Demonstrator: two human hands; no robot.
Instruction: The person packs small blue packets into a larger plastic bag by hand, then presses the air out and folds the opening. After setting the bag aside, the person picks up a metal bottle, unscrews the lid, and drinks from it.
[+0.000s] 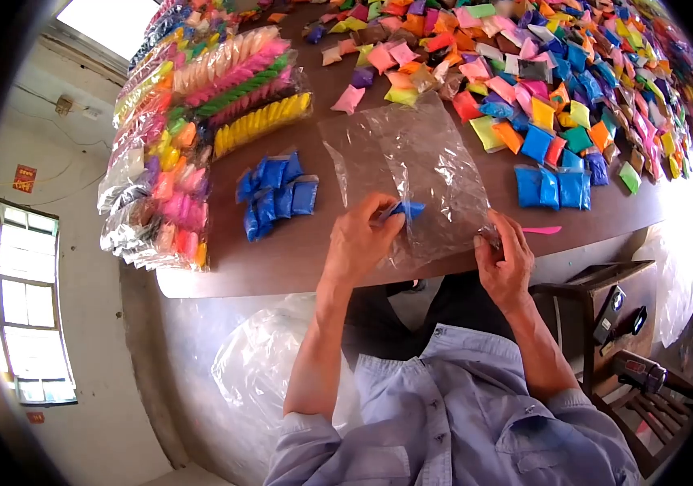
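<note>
A large clear plastic bag (pixel 436 162) lies on the table in front of me. My left hand (pixel 360 236) is closed at the bag's left part, with a small blue packet (pixel 410 210) between thumb and fingers. Pinched at the bag's lower right corner is my right hand (pixel 506 257), thumb against fingers on the film. To the left sits a cluster of several blue packets (pixel 275 194). More blue packets (pixel 553 188) lie to the right of the bag, near a pink plastic strip (pixel 543 230).
A big heap of small packets in many colours (pixel 541 89) covers the table's far right. Filled clear bags of sorted packets (pixel 168 162) are stacked along the left edge. Below the table edge lies loose clear plastic (pixel 261 356). A wooden stool (pixel 618 324) stands at right with devices on it.
</note>
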